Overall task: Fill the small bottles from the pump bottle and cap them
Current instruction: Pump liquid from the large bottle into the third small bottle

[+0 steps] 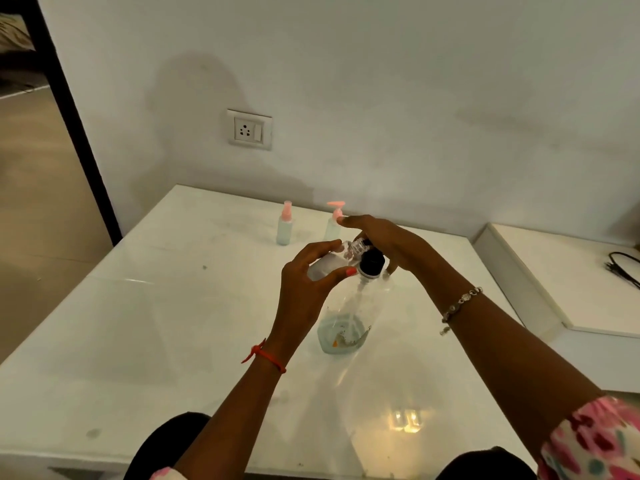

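— Which one is being filled?

— A small clear bottle (327, 266), held in the left hand (308, 275). The thumb and fingers are curled round its body. It is tipped over, with its open neck up against the spout of the pump bottle (346, 320).

— And the other hand?

— The right hand (384, 240) lies palm down over the black pump head (372, 263), fingers fairly straight and resting on top of it.

— Much left in the big one?

— Only a shallow pale blue layer at the bottom. It stands upright on the white worktop (156, 323), about the middle.

— Any brand on it?

— There's a bit of printing low on its side, with an orange mark, but it's too small and blurred to read.

— The other little ones?

— Two stand near the back edge, close to the wall. A spray bottle (284, 227) with a pink top is on the left, and a small dispenser (333, 225) with a pink pump is just behind the right hand's fingertips. Both hold pale liquid and have their tops on. I see no writing on either.

— Anything on the wall?

— A white socket (249, 129) with a switch beside it.
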